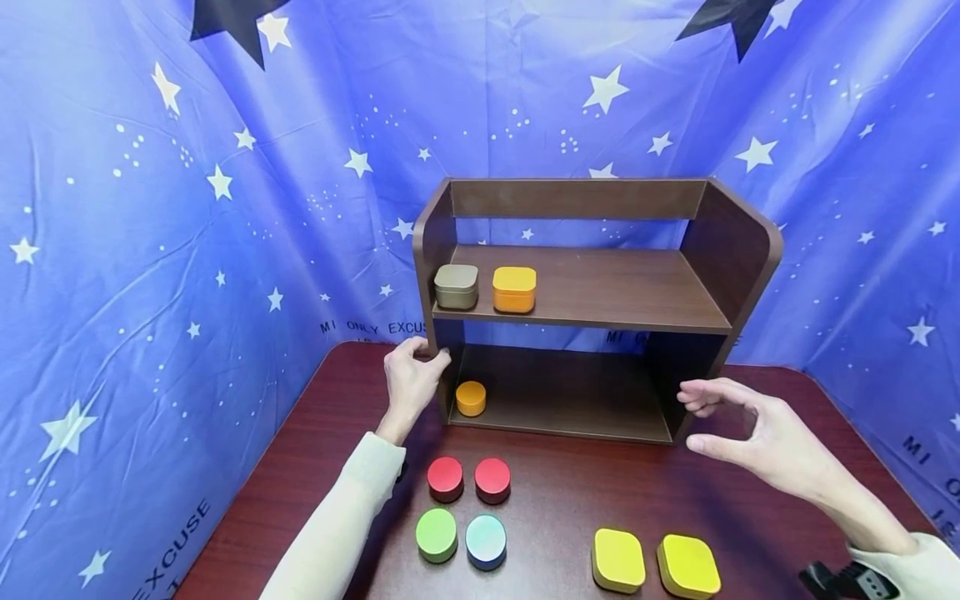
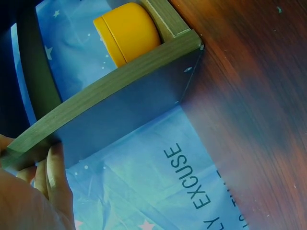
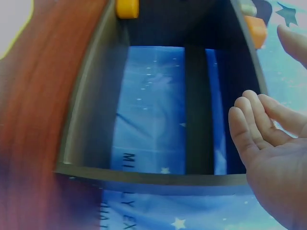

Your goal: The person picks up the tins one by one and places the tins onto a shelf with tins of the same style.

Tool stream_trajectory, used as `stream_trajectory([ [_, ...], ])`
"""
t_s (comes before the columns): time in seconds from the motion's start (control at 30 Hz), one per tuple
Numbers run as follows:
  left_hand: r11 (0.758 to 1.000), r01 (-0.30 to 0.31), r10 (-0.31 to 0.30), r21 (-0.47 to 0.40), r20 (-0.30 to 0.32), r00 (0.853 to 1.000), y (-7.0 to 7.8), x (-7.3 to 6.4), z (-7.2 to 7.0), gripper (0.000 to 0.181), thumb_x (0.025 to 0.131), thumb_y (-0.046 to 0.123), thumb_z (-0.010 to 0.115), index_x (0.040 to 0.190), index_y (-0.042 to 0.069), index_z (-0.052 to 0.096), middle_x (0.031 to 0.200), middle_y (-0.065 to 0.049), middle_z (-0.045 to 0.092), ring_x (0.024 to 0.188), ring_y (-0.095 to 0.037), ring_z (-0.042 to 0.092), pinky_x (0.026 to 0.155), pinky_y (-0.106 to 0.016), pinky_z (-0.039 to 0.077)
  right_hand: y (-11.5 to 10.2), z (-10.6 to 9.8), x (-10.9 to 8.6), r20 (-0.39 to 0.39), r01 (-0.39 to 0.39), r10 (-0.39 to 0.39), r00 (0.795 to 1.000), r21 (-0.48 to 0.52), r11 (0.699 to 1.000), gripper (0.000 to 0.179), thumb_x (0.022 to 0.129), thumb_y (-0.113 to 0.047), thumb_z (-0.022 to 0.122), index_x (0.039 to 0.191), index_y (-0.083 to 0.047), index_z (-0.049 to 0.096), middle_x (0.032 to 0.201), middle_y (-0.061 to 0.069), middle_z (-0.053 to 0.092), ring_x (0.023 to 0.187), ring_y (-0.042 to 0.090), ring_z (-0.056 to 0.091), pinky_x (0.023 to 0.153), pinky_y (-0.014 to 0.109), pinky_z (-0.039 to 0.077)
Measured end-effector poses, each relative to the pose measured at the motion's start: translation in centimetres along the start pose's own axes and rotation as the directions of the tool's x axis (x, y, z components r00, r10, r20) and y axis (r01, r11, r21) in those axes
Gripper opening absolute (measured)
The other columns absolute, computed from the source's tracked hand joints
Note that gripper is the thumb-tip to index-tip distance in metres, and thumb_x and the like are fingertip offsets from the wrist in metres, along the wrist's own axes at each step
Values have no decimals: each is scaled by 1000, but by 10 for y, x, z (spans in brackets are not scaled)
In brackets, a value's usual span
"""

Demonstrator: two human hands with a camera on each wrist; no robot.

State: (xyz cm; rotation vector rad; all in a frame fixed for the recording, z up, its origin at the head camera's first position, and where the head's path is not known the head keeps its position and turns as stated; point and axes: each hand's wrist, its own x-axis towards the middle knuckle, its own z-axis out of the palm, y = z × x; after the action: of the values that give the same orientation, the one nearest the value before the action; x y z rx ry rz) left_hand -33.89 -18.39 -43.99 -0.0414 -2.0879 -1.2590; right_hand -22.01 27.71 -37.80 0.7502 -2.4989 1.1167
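Observation:
My left hand (image 1: pixel 411 379) grips the front edge of the left side panel of a brown two-tier shelf (image 1: pixel 577 287). In the left wrist view its fingers (image 2: pixel 56 177) lie against the panel's outer face. Just off the shelf's right side, my right hand (image 1: pixel 765 437) is held with thumb and fingers apart and nothing between them. On the upper tier stand a grey-green tin (image 1: pixel 456 287) and an orange square tin (image 1: pixel 514 290). A small round orange tin (image 1: pixel 471 399) sits at the lower tier's left end.
In front of the shelf, on the reddish-brown table (image 1: pixel 555 483), stand two red round tins (image 1: pixel 446 478), a green one (image 1: pixel 437 534) and a light-blue one (image 1: pixel 486 541). Two yellow square tins (image 1: pixel 618 559) lie further right. A blue star-patterned cloth (image 1: pixel 487 100) hangs behind.

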Motion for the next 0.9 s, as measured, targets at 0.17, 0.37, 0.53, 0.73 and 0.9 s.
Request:
stream_trajectory([
  [0.17, 1000, -4, 4, -9, -1, 1000, -1, 1, 2, 14, 81, 17, 83, 82, 4, 78, 82, -14, 79, 76, -30, 70, 74, -34, 53, 13, 5, -19, 25, -20, 19, 999, 38, 999, 66, 79, 5, 88, 138, -15, 69, 123, -30, 72, 109, -9, 65, 90, 4, 45],
  [0.37, 1000, -1, 1, -15, -1, 1000, -1, 0, 1, 13, 81, 17, 83, 83, 5, 79, 83, -14, 79, 77, -30, 71, 74, -33, 53, 28, 11, -43, 68, -64, 60, 996, 65, 996, 67, 81, 6, 86, 142, -13, 66, 128, -31, 71, 113, -11, 65, 92, 3, 45],
  [0.53, 1000, 10, -10, -21, -1, 1000, -2, -1, 0, 12, 81, 16, 83, 84, 5, 80, 84, -14, 80, 78, -30, 72, 74, -31, 54, 40, 18, -61, 93, -72, 65, 993, 75, 995, 69, 79, 8, 85, 142, -16, 66, 129, -30, 71, 112, -10, 65, 90, 4, 46],
  [0.73, 1000, 9, -9, -15, -2, 1000, 0, -1, -1, 13, 81, 16, 84, 83, 5, 79, 83, -14, 80, 77, -31, 72, 74, -32, 53, 51, 27, -80, 152, -120, 109, 982, 64, 991, 72, 81, 6, 85, 142, -26, 66, 130, -32, 69, 110, -8, 66, 84, 11, 50],
  [0.9, 1000, 11, -11, -15, -1, 1000, 0, 0, -1, 12, 81, 16, 83, 82, 5, 79, 82, -14, 80, 77, -30, 72, 74, -31, 53, 56, 33, -90, 192, -142, 128, 973, 61, 988, 68, 83, 4, 85, 142, -25, 67, 130, -31, 70, 110, -8, 67, 81, 15, 54],
])
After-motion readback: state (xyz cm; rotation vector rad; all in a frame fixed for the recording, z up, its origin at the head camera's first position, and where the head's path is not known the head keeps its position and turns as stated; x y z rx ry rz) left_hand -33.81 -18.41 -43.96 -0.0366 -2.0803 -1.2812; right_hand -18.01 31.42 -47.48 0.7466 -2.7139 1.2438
